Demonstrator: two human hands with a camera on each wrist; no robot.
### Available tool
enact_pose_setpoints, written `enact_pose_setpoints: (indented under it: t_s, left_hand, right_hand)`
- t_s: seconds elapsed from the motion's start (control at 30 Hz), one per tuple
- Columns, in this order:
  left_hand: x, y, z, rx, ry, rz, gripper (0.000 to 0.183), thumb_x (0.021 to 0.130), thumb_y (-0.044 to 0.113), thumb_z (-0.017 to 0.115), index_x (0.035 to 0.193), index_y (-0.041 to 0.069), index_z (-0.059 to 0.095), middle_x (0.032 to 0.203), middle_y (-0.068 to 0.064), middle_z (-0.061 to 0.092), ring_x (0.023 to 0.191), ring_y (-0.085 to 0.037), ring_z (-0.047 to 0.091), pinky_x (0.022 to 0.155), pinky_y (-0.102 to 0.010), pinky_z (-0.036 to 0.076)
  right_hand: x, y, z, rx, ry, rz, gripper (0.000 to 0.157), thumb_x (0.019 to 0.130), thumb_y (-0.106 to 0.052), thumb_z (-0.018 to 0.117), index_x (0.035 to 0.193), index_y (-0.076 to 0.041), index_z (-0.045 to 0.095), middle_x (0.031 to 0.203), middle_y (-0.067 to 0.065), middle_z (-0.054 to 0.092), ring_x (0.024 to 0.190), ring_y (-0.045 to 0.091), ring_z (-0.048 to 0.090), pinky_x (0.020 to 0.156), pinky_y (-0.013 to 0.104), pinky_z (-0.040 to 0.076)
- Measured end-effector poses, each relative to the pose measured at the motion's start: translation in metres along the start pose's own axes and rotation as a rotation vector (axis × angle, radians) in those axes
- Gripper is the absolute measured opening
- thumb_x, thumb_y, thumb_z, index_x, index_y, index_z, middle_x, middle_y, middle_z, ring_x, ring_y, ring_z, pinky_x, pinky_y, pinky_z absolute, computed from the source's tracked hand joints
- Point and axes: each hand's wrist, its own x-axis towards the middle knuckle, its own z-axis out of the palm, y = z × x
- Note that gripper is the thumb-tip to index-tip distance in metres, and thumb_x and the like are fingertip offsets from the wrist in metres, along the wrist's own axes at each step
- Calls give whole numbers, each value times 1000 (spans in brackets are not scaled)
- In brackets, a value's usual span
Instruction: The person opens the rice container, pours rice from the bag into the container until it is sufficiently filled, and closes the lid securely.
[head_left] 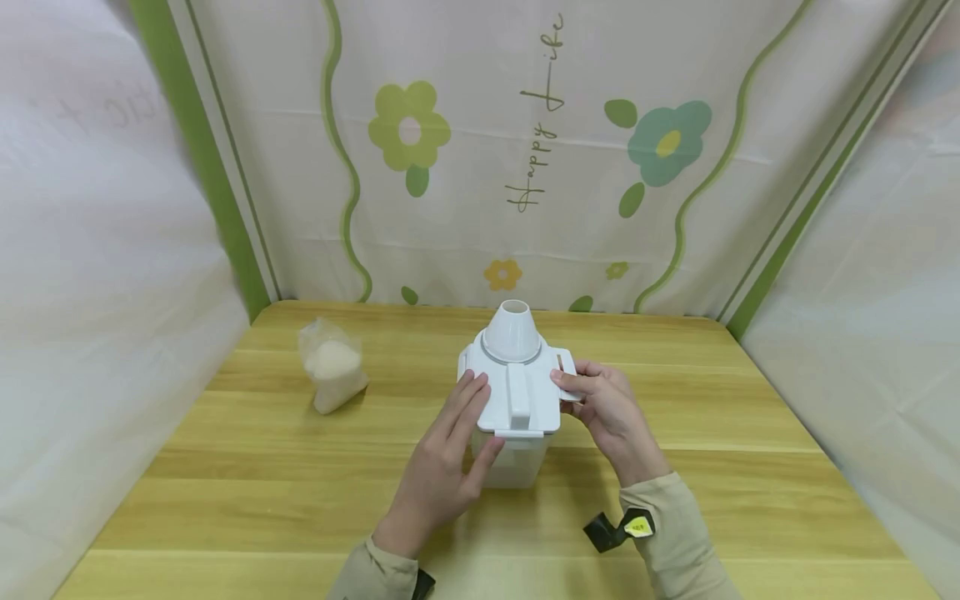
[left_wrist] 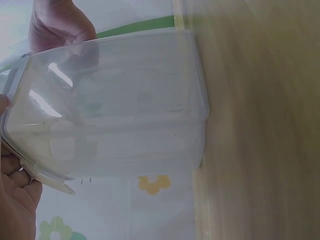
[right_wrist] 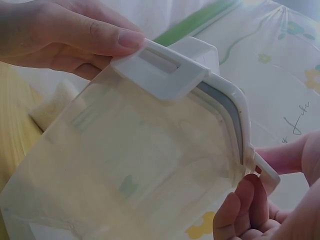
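A clear plastic container (head_left: 513, 467) with a white clip-on lid (head_left: 525, 400) stands mid-table, and a white funnel-shaped cup (head_left: 512, 332) sits on the lid. My left hand (head_left: 450, 454) lies over the lid's front-left corner, fingers on top and thumb against the edge by the front clip (right_wrist: 160, 70). My right hand (head_left: 611, 408) pinches the lid's right-side clip (head_left: 567, 372). The left wrist view shows the container's clear wall (left_wrist: 115, 105) close up, with my left palm (left_wrist: 15, 200) at its lid end. In the right wrist view my right fingers (right_wrist: 245, 210) curl under the clip.
A small clear bag of white grains (head_left: 333, 375) stands on the wooden table (head_left: 675, 467) to the container's left. Curtains printed with flowers close off the back and both sides. A black strap with a yellow tag (head_left: 622, 529) hangs at my right wrist.
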Motion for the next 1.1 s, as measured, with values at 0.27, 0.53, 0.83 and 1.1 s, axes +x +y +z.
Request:
enact_pose_setpoints:
  t_s: [0.27, 0.53, 0.83, 1.1]
  left_hand:
    - [1, 1, 2, 2, 17, 10, 55, 104, 32, 49, 142, -8, 44, 146, -20, 43, 135, -39, 38, 111, -42, 35]
    - [1, 1, 2, 2, 26, 18, 54, 104, 31, 49, 141, -8, 44, 146, -21, 44, 135, -40, 39, 111, -44, 35]
    - [1, 1, 2, 12, 36, 26, 53, 104, 31, 48, 140, -8, 45, 145, -21, 44, 134, -41, 39, 110, -43, 35]
    - [2, 1, 1, 18, 33, 37, 52, 104, 29, 49, 140, -8, 46, 144, -21, 46, 134, -41, 40, 110, -44, 36]
  right_hand:
    - [-1, 4, 0, 21, 15, -13, 19, 89, -2, 70, 104, 8, 65, 88, 6, 67, 75, 16, 61, 66, 28, 53]
    - [-6, 8, 2, 17, 47, -30, 34, 91, -7, 71, 115, 12, 58, 90, 6, 67, 76, 16, 61, 67, 27, 53]
    - [-8, 13, 3, 33, 68, -38, 24, 90, -12, 73, 104, 5, 63, 87, 6, 66, 73, 17, 60, 65, 27, 53]
    - [-7, 16, 3, 40, 75, -65, 19, 90, -10, 73, 99, 3, 64, 84, 6, 67, 69, 17, 60, 63, 27, 52]
